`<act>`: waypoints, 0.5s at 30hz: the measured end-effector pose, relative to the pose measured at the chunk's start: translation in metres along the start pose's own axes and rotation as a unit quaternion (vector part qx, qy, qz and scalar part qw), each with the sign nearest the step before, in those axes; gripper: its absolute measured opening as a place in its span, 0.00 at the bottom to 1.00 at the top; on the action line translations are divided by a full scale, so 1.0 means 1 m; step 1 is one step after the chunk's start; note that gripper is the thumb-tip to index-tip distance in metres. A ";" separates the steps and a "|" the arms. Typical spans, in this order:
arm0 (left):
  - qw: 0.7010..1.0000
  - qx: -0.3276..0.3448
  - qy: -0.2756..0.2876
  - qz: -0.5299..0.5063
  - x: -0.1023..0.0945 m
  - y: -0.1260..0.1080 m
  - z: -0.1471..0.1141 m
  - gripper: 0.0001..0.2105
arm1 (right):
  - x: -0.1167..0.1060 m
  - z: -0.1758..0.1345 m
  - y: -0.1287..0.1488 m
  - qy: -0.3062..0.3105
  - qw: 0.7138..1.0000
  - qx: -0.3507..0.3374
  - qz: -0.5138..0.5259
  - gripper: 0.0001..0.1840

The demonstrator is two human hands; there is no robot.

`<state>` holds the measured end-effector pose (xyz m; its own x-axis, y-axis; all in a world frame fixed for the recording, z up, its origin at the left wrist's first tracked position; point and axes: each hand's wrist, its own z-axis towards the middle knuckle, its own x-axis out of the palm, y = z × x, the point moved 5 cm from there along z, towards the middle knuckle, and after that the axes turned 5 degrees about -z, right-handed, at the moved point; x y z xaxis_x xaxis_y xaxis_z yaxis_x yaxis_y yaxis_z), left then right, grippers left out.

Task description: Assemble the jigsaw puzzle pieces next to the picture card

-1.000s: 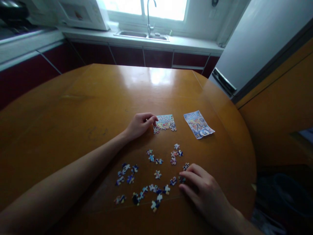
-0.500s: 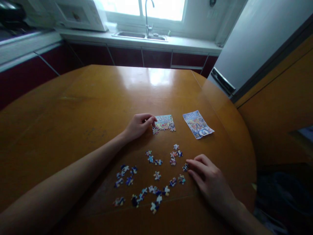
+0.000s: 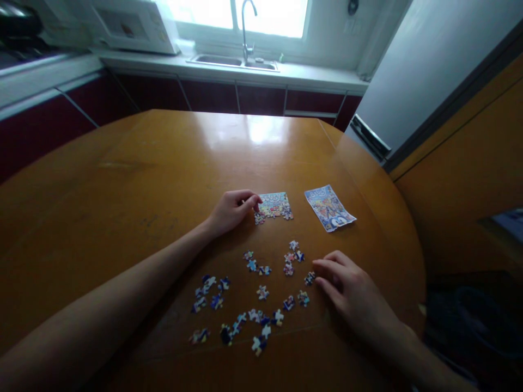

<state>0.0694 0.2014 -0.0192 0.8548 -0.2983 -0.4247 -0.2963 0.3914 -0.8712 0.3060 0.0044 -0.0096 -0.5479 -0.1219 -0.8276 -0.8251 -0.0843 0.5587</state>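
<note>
A partly joined jigsaw puzzle (image 3: 276, 204) lies flat on the wooden table. My left hand (image 3: 236, 209) rests at its left edge, fingers curled, with thumb and fingertips closed on that edge and covering part of it. To the lower right, my right hand (image 3: 347, 286) hovers with thumb and forefinger apart, holding nothing. Just left of its fingertips lies a loose puzzle piece (image 3: 309, 278). Below that piece is another puzzle piece (image 3: 303, 298). One single piece (image 3: 262, 292) sits amid several scattered groups, such as the dark blue pieces (image 3: 216, 301) on the left.
A creased picture sheet (image 3: 330, 208) lies right of the puzzle. The round-ended table (image 3: 163, 158) reaches toward a counter with a sink (image 3: 216, 60) and a microwave (image 3: 131, 24). A fridge (image 3: 433, 71) stands at the right.
My right hand's fingertips have drawn slightly up and away from the small piece beside them, which stays on the table. My left hand keeps its place on the puzzle.
</note>
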 end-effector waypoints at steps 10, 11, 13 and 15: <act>1.000 0.010 0.005 -0.005 0.001 0.001 0.000 0.14 | -0.008 0.050 0.033 0.039 0.985 -0.149 -0.083 0.11; 1.000 0.009 0.007 -0.004 0.001 0.002 0.000 0.14 | -0.006 0.055 0.037 0.053 0.980 -0.165 -0.100 0.10; 1.000 0.006 0.009 -0.006 0.001 0.002 0.000 0.14 | -0.003 0.063 0.042 0.070 0.971 -0.184 -0.137 0.06; 1.000 0.006 0.009 -0.010 0.001 0.003 -0.001 0.14 | 0.000 0.071 0.045 0.080 0.963 -0.195 -0.168 0.05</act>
<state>0.0693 0.2016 -0.0221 0.8528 -0.3217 -0.4114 -0.2737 0.3957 -0.8767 0.2589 0.0705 0.0115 -0.2056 -0.1707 -0.9636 -0.8202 -0.5071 0.2649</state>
